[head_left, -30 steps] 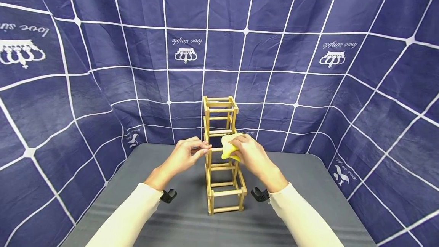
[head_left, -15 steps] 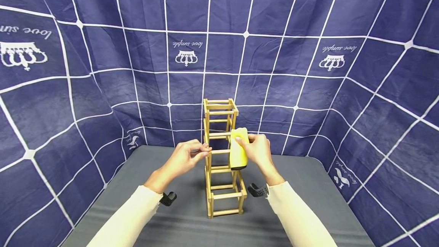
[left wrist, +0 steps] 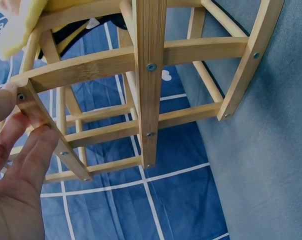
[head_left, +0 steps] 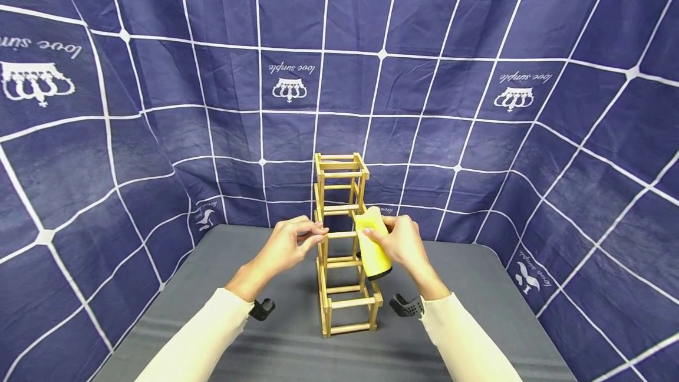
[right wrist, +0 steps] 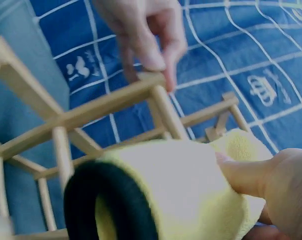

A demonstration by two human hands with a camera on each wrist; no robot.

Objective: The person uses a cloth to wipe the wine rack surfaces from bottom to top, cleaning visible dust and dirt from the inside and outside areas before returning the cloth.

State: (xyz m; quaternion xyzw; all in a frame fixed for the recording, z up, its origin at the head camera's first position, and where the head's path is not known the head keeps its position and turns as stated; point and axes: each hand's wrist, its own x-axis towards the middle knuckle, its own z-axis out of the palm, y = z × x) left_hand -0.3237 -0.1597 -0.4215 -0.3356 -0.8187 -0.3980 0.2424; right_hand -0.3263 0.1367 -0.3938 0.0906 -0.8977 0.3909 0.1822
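A stepped rack of pale wooden bars (head_left: 351,303) stands upright in the middle of the head view. My left hand (head_left: 283,247) pinches the upper corner of its middle step; in the left wrist view, thumb and fingers (left wrist: 28,165) lie on either side of that post. On the rack's right side, my right hand (head_left: 404,245) holds a folded yellow cloth (head_left: 374,254) with a black edge. The right wrist view shows the thumb (right wrist: 251,175) pressing on the cloth (right wrist: 186,185), beside the rack's rung. The cloth hides part of the rack's right side.
Beneath the rack is a grey-covered tabletop (head_left: 445,317). A dark blue cloth (head_left: 424,87) with white grid lines hangs behind and along both sides. Black straps (head_left: 407,305) sit at the wrists.
My right hand has drawn the yellow cloth from the middle step's front rung to the right side; its black-edged end now hangs lower and tilts right. The left hand has stayed at the corner.
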